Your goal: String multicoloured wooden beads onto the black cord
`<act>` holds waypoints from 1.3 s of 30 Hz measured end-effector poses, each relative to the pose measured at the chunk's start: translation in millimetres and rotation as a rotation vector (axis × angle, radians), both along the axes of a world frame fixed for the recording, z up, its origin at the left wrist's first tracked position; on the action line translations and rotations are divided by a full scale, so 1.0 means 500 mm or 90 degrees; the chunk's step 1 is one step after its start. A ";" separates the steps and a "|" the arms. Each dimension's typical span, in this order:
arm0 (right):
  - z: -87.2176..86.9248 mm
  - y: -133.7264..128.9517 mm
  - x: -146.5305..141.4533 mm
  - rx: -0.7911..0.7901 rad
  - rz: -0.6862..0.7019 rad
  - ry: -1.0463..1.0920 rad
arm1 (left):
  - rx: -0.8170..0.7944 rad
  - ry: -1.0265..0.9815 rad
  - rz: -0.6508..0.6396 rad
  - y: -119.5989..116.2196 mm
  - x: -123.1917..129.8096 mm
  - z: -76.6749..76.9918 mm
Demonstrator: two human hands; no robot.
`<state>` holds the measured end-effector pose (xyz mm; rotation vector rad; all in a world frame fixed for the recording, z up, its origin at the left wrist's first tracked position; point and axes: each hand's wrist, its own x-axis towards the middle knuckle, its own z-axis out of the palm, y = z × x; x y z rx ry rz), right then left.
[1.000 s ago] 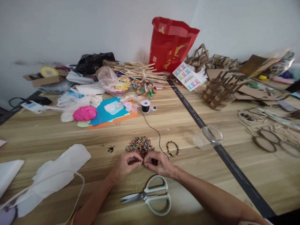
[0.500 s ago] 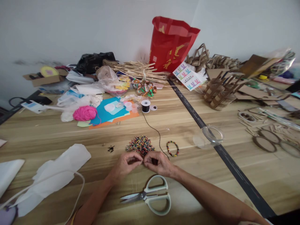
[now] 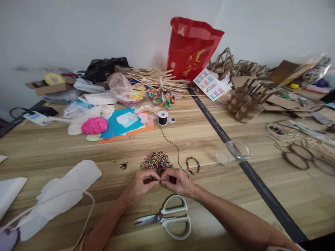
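My left hand (image 3: 143, 182) and my right hand (image 3: 178, 182) meet fingertip to fingertip just in front of a heap of small multicoloured beads (image 3: 156, 162). Both are closed in a pinch; whatever sits between the fingers is too small to make out. A beaded bracelet (image 3: 193, 165) lies to the right of my right hand. Black cord (image 3: 172, 144) runs from a white spool (image 3: 162, 118) down to near that hand's wrist. Below my hands lie scissors (image 3: 167, 218) with pale green handles, their blades pointing left. Short black pieces (image 3: 124, 166) lie left of the beads.
Pink yarn (image 3: 94, 126) and coloured paper (image 3: 120, 122) are at the back left. A red bag (image 3: 195, 48) stands against the wall. Small woven baskets (image 3: 243, 104) and clear tape rolls (image 3: 238, 150) are to the right. A white sheet (image 3: 62, 198) with a cable lies left.
The left fingertips have shifted very slightly right, closing up to the right fingertips. Everything else stays where it was.
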<state>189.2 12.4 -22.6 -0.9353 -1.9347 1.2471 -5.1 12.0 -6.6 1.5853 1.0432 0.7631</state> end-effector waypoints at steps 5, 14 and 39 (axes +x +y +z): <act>0.004 -0.001 -0.003 -0.060 -0.017 0.036 | -0.051 0.008 0.017 -0.004 0.005 0.003; 0.005 0.000 -0.002 -0.072 -0.013 0.067 | -0.084 -0.011 0.033 -0.003 0.003 -0.007; 0.006 0.006 0.013 -0.044 -0.036 0.085 | 0.013 0.003 0.034 -0.002 -0.003 0.018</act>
